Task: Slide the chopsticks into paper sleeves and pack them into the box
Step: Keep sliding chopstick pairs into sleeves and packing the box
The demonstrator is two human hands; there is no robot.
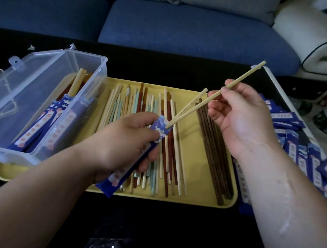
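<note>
Over tray, left hand gripping sleeve, right hand pinching chopstick

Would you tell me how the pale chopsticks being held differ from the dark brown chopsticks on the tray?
The pale chopsticks are light tan; the dark brown chopsticks are far darker. The pale chopsticks slant upward, pinched by the right hand, tips entering the blue paper sleeve in the left hand; the dark brown chopsticks lie flat together on the yellow tray. Both are slim, straight sticks.
</note>
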